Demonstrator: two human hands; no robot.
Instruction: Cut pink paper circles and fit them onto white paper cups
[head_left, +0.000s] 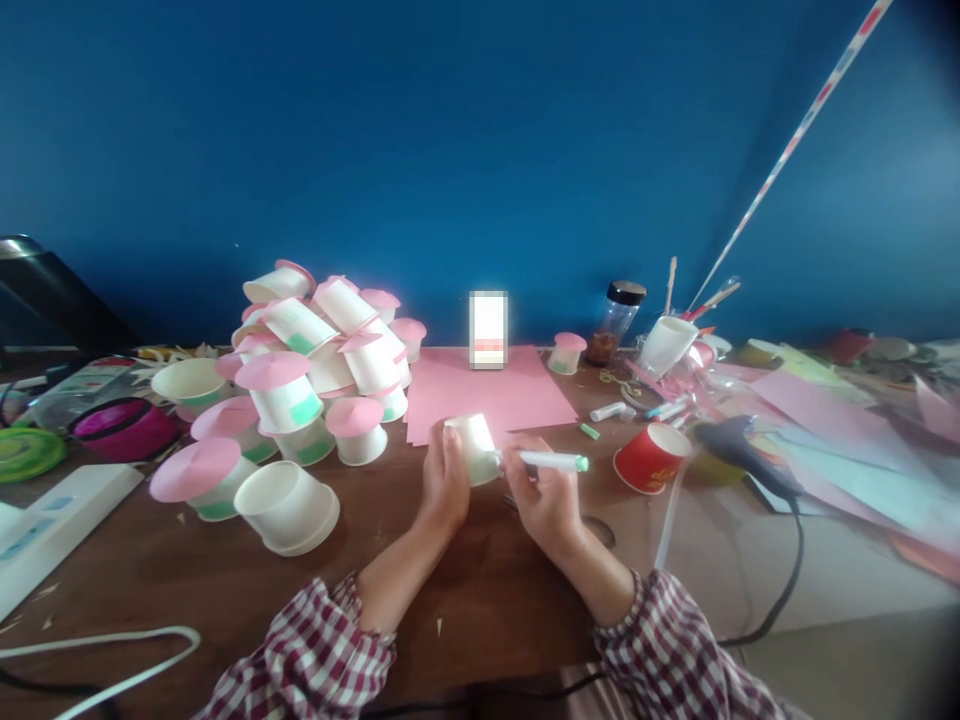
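My left hand (445, 480) is wrapped around a white paper cup (471, 448), tilted above the table. In my right hand (549, 500) is a marker (551, 460) with a white barrel and a green end; its tip meets or nearly meets the cup's right side. Behind my hands lie sheets of pink paper (487, 400). To the left is a pile of white cups, many with pink paper tops (274, 370) and green patches. A plain white cup (289, 508) stands upside down or tilted nearer to me.
A small pink-topped cup (567, 353) stands near a jar with a black lid (616, 320). A red cup (652, 458), a small green cap (589, 431) and a dark corded tool (750, 455) are on the right. At left lies a white power strip (75, 530).
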